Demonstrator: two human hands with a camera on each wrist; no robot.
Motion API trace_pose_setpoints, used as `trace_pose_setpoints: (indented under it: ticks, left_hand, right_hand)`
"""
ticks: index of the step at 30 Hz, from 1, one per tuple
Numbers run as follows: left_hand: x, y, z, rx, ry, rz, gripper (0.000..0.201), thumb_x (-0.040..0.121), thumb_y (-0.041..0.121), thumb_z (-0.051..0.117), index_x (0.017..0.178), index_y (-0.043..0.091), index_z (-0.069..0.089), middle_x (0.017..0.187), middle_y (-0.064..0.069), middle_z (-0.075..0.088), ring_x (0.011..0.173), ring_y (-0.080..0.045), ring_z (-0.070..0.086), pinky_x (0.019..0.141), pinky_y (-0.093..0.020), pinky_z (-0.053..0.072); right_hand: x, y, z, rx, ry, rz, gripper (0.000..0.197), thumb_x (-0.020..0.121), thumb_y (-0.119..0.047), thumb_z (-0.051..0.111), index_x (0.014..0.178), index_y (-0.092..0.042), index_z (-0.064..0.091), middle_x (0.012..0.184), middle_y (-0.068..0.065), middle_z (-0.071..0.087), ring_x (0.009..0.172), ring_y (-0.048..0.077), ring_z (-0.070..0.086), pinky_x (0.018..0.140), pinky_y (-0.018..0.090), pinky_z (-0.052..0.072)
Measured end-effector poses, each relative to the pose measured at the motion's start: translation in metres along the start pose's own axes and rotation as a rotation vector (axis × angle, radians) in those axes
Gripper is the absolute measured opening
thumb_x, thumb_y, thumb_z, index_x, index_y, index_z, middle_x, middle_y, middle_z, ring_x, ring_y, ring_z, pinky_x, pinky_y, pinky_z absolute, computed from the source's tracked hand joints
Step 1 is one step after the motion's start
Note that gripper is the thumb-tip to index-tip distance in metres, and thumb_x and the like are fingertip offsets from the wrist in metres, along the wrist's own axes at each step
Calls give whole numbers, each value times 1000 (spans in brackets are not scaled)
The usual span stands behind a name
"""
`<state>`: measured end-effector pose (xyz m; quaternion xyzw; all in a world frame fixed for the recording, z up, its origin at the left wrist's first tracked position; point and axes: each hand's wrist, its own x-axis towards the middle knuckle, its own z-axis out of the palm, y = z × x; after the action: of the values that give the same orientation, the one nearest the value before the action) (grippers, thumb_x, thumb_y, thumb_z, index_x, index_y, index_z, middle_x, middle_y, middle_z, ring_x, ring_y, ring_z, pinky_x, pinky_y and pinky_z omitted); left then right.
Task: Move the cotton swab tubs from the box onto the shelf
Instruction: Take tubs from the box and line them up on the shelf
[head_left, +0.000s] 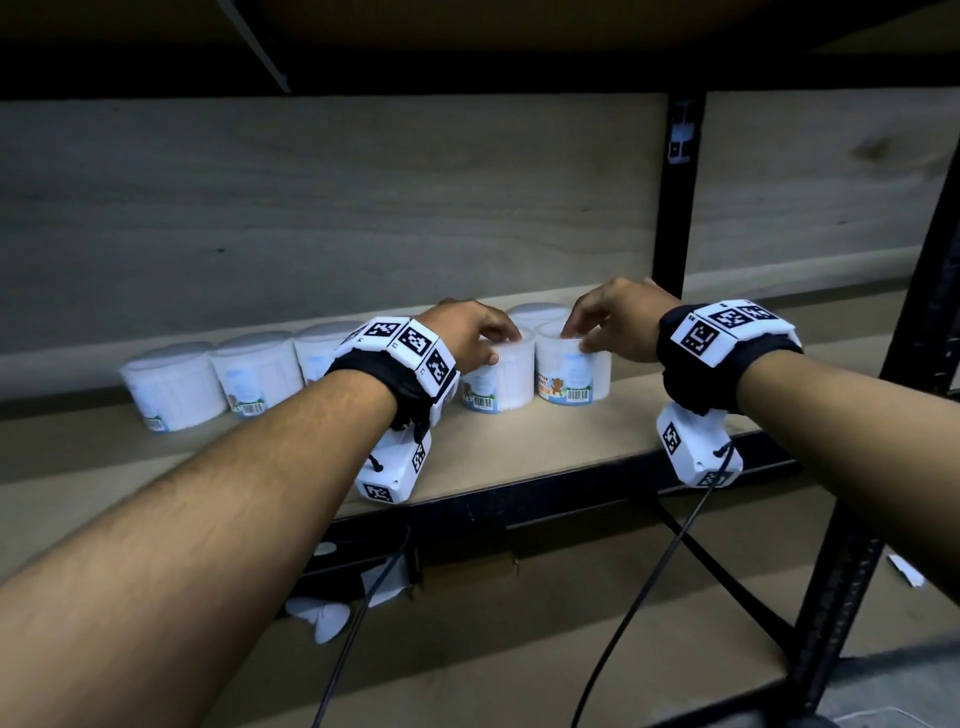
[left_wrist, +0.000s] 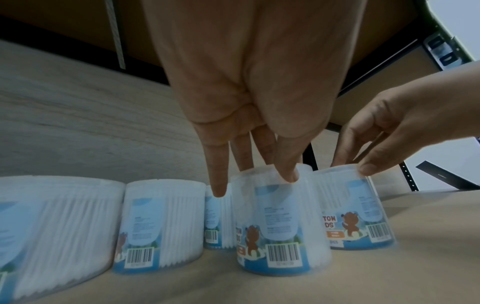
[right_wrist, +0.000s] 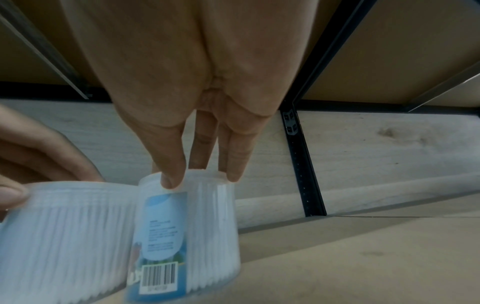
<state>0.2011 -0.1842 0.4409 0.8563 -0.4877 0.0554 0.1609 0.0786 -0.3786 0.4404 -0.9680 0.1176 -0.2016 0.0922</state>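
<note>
Several clear cotton swab tubs with blue labels stand on the wooden shelf (head_left: 545, 447). My left hand (head_left: 496, 345) grips the rim of one upright tub (head_left: 498, 387) from above, thumb (left_wrist: 289, 174) in front. Just to its right, my right hand (head_left: 576, 338) pinches the rim of a neighbouring tub (head_left: 571, 374), fingertips (right_wrist: 171, 181) on the lid edge. Both tubs sit on the shelf board, almost touching. Another tub (head_left: 537, 312) stands behind them. A row of three tubs (head_left: 257, 371) runs to the left. The box is out of view.
A wooden back panel (head_left: 363, 208) closes the shelf behind the tubs. A black upright post (head_left: 675, 208) stands just right of my right hand. The upper shelf (head_left: 467, 31) hangs overhead. Bare board lies in front and to the right. Cables (head_left: 649, 597) hang below the shelf edge.
</note>
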Motion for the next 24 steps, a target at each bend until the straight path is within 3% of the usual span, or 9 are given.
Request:
trace_pose_setpoints:
  ticks: [5, 8, 13, 20, 24]
  left_hand:
    - [-18, 1, 0, 113, -80, -1, 65, 86, 21, 72, 145, 29, 46, 148, 9, 47, 135, -13, 44, 107, -22, 32]
    - [-32, 10, -3, 135, -50, 9, 67, 86, 28, 72, 146, 30, 43, 152, 7, 42, 138, -16, 40, 107, -23, 30]
    - [-60, 29, -12, 92, -13, 32, 59, 85, 31, 74, 139, 30, 51, 144, 9, 51, 124, -14, 52, 89, -15, 30]
    - [-106, 46, -13, 2, -90, 15, 56, 83, 39, 74, 135, 35, 53, 138, 14, 55, 124, -14, 55, 91, -24, 39]
    - [-135, 58, -15, -5, -103, 41, 52, 84, 38, 73, 133, 33, 55, 133, 13, 58, 112, -12, 62, 96, -26, 45]
  right_hand:
    - [-9, -1, -1, -21, -39, -1, 33, 84, -20, 76, 113, -32, 71, 120, -6, 69, 109, 14, 62, 95, 27, 46]
    - [-22, -2, -3, -13, -6, 1, 34, 84, -24, 76, 114, -38, 69, 123, -5, 67, 107, 14, 60, 96, 27, 45]
    - [-53, -14, -20, -19, -28, -4, 35, 84, -27, 76, 117, -36, 68, 123, -3, 67, 111, 17, 63, 103, 34, 45]
    - [-98, -37, -34, -11, -53, -14, 33, 81, -32, 77, 112, -41, 68, 117, -7, 69, 112, 14, 64, 102, 34, 45]
    - [-126, -50, -36, 19, -100, -24, 33, 83, -30, 76, 114, -38, 67, 114, -8, 69, 108, 12, 64, 99, 30, 46]
